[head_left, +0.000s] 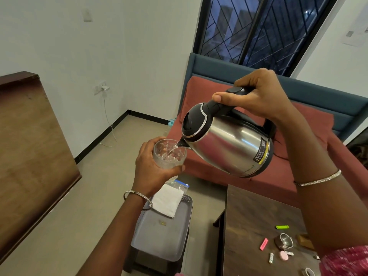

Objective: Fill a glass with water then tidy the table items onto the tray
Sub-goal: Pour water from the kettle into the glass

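Glass (169,154) base hidden by left hand (153,168); kettle (227,144) label unreadable

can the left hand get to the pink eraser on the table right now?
Probably not yet. The left hand is wrapped around the glass, held under the kettle spout while water pours. The pink eraser lies unobstructed on the table, but the glass must go down first.
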